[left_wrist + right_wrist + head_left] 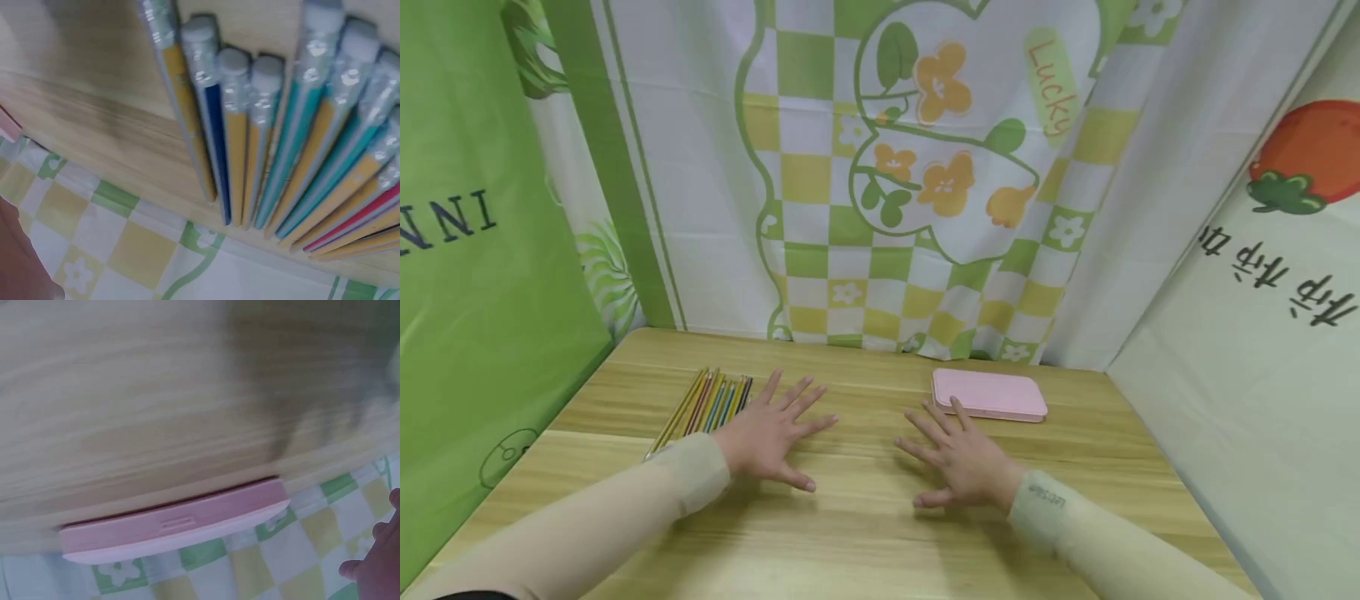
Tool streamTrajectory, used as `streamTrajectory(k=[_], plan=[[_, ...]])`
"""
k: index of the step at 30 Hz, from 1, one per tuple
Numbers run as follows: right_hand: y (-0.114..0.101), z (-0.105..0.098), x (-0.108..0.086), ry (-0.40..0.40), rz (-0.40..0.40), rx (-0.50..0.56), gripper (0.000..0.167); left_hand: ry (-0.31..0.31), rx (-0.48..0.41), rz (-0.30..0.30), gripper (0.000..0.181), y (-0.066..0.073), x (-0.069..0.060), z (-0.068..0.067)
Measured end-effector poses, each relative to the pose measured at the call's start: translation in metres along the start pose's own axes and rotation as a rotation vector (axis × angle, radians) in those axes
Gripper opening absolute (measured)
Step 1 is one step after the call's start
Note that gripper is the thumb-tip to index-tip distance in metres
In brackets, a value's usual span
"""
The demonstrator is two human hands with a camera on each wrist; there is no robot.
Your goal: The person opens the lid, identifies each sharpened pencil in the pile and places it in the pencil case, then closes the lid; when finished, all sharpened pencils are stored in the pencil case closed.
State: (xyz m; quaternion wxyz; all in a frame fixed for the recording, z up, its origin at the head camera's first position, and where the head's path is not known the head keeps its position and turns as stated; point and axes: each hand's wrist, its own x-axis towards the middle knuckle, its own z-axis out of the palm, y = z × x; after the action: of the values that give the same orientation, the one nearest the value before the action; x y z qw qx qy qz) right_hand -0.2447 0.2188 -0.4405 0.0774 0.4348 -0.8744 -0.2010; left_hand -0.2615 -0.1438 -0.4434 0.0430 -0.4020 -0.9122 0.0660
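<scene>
My left hand (769, 432) is spread over the table with straight fingers, palm down, holding nothing. Beside it, on the left, lies a row of pencils (703, 404) in yellow, red, teal and dark colours. The left wrist view shows these pencils (294, 150) close up, with white erasers and silvery ferrules; part of the left hand (22, 259) shows at the lower left. My right hand (966, 461) is likewise spread and holds nothing. Just beyond its fingertips lies a closed pink pencil case (990, 393); the right wrist view shows that case's side (178, 519) and some fingers.
Everything lies on a wood-grain table (850, 550). A checkered green, yellow and white curtain (880, 275) hangs behind its far edge. Green fabric (482, 333) stands at the left, and a white sheet with a strawberry print (1247, 367) at the right.
</scene>
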Motion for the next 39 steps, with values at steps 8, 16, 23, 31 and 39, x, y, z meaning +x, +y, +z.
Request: streamTrajectory(k=[8,16,23,31,39], plan=[[0.025,0.004,-0.006,0.031,0.101,0.207,0.087,0.008,0.022,-0.051,0.103,-0.006,0.027,-0.016],[0.063,0.004,-0.017,0.127,0.305,0.425,0.079,0.056,-0.071,-0.092,0.103,-0.001,0.065,-0.019],[0.093,0.012,-0.039,0.151,0.479,0.443,0.072,0.022,-0.169,-0.198,0.099,-0.003,0.106,-0.026],[0.126,0.026,-0.059,0.261,0.649,0.549,0.072,0.004,-0.372,-0.336,0.098,-0.001,0.157,-0.029],[0.146,0.031,-0.073,0.214,0.834,0.95,0.075,0.01,-0.615,-0.384,0.1,0.025,0.193,-0.023]])
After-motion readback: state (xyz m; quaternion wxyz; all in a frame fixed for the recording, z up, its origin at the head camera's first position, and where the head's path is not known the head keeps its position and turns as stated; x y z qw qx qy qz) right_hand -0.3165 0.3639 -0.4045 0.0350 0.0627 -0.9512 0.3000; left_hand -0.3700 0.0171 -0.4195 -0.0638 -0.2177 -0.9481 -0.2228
